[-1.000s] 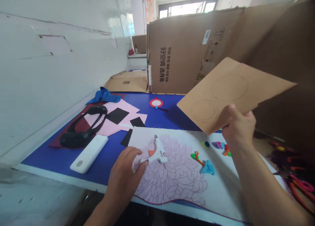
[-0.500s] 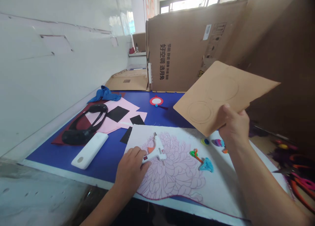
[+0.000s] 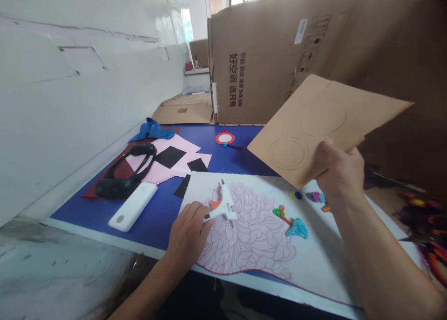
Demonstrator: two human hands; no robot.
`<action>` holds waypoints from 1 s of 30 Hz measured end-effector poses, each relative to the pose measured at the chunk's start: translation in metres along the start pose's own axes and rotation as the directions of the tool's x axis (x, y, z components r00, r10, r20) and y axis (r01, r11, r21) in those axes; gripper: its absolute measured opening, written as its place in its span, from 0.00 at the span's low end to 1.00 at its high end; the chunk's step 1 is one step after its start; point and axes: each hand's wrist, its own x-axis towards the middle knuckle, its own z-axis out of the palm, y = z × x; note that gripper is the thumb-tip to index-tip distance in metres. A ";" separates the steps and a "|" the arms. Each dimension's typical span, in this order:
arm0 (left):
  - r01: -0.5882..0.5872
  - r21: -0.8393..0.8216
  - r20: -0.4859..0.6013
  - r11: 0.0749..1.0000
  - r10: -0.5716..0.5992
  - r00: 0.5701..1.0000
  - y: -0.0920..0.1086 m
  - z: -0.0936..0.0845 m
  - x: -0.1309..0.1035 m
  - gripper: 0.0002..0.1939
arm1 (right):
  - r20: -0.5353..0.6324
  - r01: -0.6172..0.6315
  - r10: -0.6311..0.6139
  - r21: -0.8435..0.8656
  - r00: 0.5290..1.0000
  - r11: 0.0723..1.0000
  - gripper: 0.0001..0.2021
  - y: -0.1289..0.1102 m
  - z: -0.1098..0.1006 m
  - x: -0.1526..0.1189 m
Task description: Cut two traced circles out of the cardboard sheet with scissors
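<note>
My right hand grips a piece of brown cardboard by its lower edge, thumb on top. Pencilled circles show on the raised board, which tilts above the mat. On the white floral-patterned mat lies a white hot glue gun with an orange trigger, its nozzle pointing away from me. My left hand has its fingers curled at the end of the gun's handle, the fingertips partly hidden. Right of the gun are a blue pipe-cleaner shape and a green-and-orange piece.
Black goggles with a strap, a white oblong case, pink sheets, black squares and blue cloth lie leftward. A red-rimmed disc sits farther back. A large carton stands behind the table.
The view has tipped down slightly and shifted left. The cardboard stays in my right hand, a little farther right in the picture. My left hand stays at the glue gun's handle.
</note>
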 end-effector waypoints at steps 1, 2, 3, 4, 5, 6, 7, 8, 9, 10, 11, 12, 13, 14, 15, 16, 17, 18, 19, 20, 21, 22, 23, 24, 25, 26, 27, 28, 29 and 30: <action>0.001 0.001 -0.012 1.000 -0.001 1.000 0.000 -0.001 0.000 0.05 | -0.005 -0.004 0.003 -0.013 1.000 1.000 0.09 0.000 0.000 0.000; 0.004 0.006 -0.024 1.000 -0.004 1.000 -0.001 -0.002 0.000 0.05 | -0.006 -0.010 0.010 -0.022 1.000 1.000 0.09 0.001 0.000 0.001; 0.008 0.010 -0.037 1.000 -0.008 0.999 -0.001 -0.003 0.000 0.05 | -0.002 -0.016 0.016 -0.026 1.000 1.000 0.10 0.001 -0.001 0.001; 0.014 0.012 -0.049 1.000 -0.014 0.999 -0.002 -0.004 0.000 0.05 | 0.007 -0.021 0.022 -0.027 1.000 0.999 0.11 0.002 -0.001 0.001; 0.022 0.009 -0.059 1.000 -0.022 0.998 -0.003 -0.006 0.000 0.06 | 0.014 -0.022 0.022 -0.022 1.000 1.000 0.11 0.002 -0.001 0.001; 0.028 -0.003 -0.068 1.000 -0.028 0.997 -0.005 -0.007 0.000 0.06 | 0.022 -0.019 0.020 -0.019 1.000 1.000 0.12 0.003 -0.001 0.001; 0.032 -0.019 -0.075 0.999 -0.033 0.997 -0.006 -0.009 0.000 0.07 | 0.035 -0.017 0.018 -0.022 0.999 1.000 0.12 0.003 -0.001 0.001; 0.034 -0.035 -0.084 0.999 -0.037 0.996 -0.008 -0.010 -0.001 0.07 | 0.045 -0.016 0.017 -0.028 0.999 0.999 0.12 0.003 -0.001 0.000; 0.036 -0.050 -0.098 0.998 -0.040 0.994 -0.010 -0.011 -0.001 0.07 | 0.049 -0.014 0.016 -0.038 0.999 0.999 0.11 0.003 0.000 -0.001; 0.037 -0.062 -0.115 0.997 -0.044 0.992 -0.012 -0.012 -0.002 0.08 | 0.045 -0.010 0.012 -0.045 0.999 0.999 0.10 0.002 0.001 -0.002; 0.040 -0.072 -0.132 0.997 -0.050 0.990 -0.014 -0.012 -0.003 0.08 | 0.038 -0.011 0.013 -0.048 0.999 0.999 0.10 0.001 0.002 -0.003; 0.050 -0.079 -0.150 0.996 -0.062 0.987 -0.016 -0.012 -0.004 0.09 | 0.033 -0.016 0.018 -0.051 0.999 0.999 0.10 0.000 0.003 -0.004; 0.063 -0.084 -0.165 0.995 -0.076 0.983 -0.017 -0.012 -0.005 0.09 | 0.032 -0.023 0.025 -0.054 0.999 0.998 0.10 -0.001 0.004 -0.005; 0.075 -0.086 -0.177 0.994 -0.089 0.980 -0.019 -0.013 -0.006 0.09 | 0.030 -0.032 0.034 -0.057 0.999 0.998 0.10 -0.003 0.005 -0.007; 0.083 -0.085 -0.185 0.993 -0.098 0.978 -0.020 -0.013 -0.007 0.10 | 0.024 -0.039 0.041 -0.062 0.999 0.997 0.10 -0.004 0.006 -0.008; 0.087 -0.081 -0.188 0.993 -0.101 0.977 -0.020 -0.013 -0.007 0.10 | 0.019 -0.046 0.047 -0.065 0.999 0.997 0.10 -0.005 0.007 -0.009; 0.084 -0.077 -0.189 0.994 -0.097 0.977 -0.021 -0.014 -0.008 0.10 | 0.016 -0.049 0.050 -0.069 0.999 0.996 0.11 -0.007 0.008 -0.010; 0.074 -0.074 -0.188 0.995 -0.087 0.978 -0.021 -0.015 -0.009 0.09 | 0.013 -0.046 0.047 -0.071 0.999 0.996 0.11 -0.008 0.009 -0.011; 0.064 -0.074 -0.186 0.995 -0.077 0.980 -0.021 -0.016 -0.009 0.08 | 0.015 -0.047 0.048 -0.074 0.999 0.996 0.11 -0.008 0.010 -0.012; 0.056 -0.074 -0.186 0.996 -0.069 0.980 -0.021 -0.018 -0.010 0.07 | 0.017 -0.052 0.054 -0.077 0.998 0.996 0.11 -0.009 0.011 -0.013; 0.051 -0.073 -0.188 0.996 -0.063 0.980 -0.021 -0.019 -0.010 0.06 | 0.012 -0.055 0.056 -0.078 0.998 0.995 0.11 -0.009 0.011 -0.014; 0.048 -0.069 -0.190 0.996 -0.060 0.980 -0.022 -0.020 -0.010 0.05 | 0.007 -0.055 0.055 -0.077 0.998 0.996 0.11 -0.009 0.012 -0.015; 0.045 -0.063 -0.195 0.997 -0.056 0.979 -0.022 -0.021 -0.011 0.04 | 0.002 -0.053 0.054 -0.076 0.999 0.996 0.11 -0.009 0.012 -0.015; 0.043 -0.058 -0.199 0.997 -0.054 0.978 -0.023 -0.022 -0.011 0.04 | 0.000 -0.049 0.049 -0.074 0.999 0.996 0.11 -0.009 0.012 -0.015; 0.041 -0.053 -0.206 0.998 -0.051 0.977 -0.024 -0.022 -0.011 0.03 | 0.003 -0.044 0.044 -0.075 0.999 0.996 0.10 -0.008 0.012 -0.015; 0.039 -0.049 -0.212 0.998 -0.048 0.976 -0.025 -0.022 -0.012 0.04 | 0.003 -0.042 0.042 -0.077 0.999 0.996 0.10 -0.008 0.011 -0.015; 0.038 -0.048 -0.218 0.998 -0.047 0.975 -0.025 -0.022 -0.012 0.04 | -0.002 -0.046 0.046 -0.080 0.999 0.996 0.10 -0.008 0.011 -0.015; 0.036 -0.048 -0.223 0.998 -0.046 0.974 -0.026 -0.023 -0.013 0.04 | -0.011 -0.054 0.053 -0.082 0.999 0.995 0.10 -0.008 0.012 -0.014; 0.034 -0.048 -0.228 0.998 -0.044 0.973 -0.026 -0.023 -0.013 0.04 | -0.018 -0.061 0.060 -0.082 0.998 0.995 0.10 -0.009 0.012 -0.015; 0.029 -0.048 -0.232 0.998 -0.040 0.972 -0.026 -0.024 -0.013 0.04 | -0.022 -0.067 0.066 -0.081 0.998 0.994 0.10 -0.009 0.013 -0.015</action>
